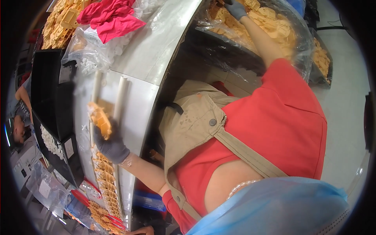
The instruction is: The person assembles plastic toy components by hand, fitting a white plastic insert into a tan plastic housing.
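We note the left hand [111, 145], in a dark grey glove, raised over the steel bench [156, 47] with its fingers closed around the lower end of an orange moulded plastic part [98, 119]; the part stands up and away from the palm, blurred, just beside two pale tubes [119, 98] lying on the bench. We judge the part light and stiff, a thin ribbed shell that should take a firm pinch at its solid edge but could crack or snag on its open lattice; the glove gives enough friction that slipping seems unlikely. A row of like orange parts [102, 172] lies along the bench below the wrist. The left forearm comes in bare from the lower middle, elbow bent, wrist cocked upward. The right hand [236, 8], also grey-gloved, is stretched far out at the top, the arm nearly straight, resting in a clear-plastic-lined bin of orange parts [274, 23]; we cannot tell whether its fingers are clamped on one or merely lying among them.
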A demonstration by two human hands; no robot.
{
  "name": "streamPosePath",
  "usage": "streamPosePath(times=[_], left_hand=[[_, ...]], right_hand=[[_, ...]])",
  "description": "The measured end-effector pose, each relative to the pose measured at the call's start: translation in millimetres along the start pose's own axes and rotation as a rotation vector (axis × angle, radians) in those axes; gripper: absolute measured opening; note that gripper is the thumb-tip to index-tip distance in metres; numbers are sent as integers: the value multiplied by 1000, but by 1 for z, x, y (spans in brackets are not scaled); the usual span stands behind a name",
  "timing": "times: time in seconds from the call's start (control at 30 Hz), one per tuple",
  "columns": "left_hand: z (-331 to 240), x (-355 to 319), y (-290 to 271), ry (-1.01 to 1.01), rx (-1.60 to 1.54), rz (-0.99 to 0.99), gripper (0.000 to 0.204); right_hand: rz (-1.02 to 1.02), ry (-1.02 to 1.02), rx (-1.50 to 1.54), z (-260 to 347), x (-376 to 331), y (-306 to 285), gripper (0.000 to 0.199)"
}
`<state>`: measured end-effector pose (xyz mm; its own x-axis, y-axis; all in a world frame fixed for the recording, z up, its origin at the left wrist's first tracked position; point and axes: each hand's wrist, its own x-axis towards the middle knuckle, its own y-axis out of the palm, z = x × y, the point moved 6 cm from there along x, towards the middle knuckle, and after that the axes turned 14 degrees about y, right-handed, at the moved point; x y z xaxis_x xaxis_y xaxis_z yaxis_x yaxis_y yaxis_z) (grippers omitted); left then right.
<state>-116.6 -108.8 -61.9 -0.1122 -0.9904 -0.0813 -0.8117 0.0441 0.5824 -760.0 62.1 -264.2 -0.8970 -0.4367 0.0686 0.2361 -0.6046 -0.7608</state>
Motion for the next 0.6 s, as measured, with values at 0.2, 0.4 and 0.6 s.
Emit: streamPosePath(times=[0.2,0.4,0.6], left_hand=[[27,-20,22,-235,-443,-32,54],[48,-28,19,-219,-403,-93,58],[43,-29,32,150,455,371,54]], right_hand=[[9,51,-187,-21,38,43,25],[352,-430,-408,-23,10,29,23],[275,-55,90,-40,-31,-48,23]])
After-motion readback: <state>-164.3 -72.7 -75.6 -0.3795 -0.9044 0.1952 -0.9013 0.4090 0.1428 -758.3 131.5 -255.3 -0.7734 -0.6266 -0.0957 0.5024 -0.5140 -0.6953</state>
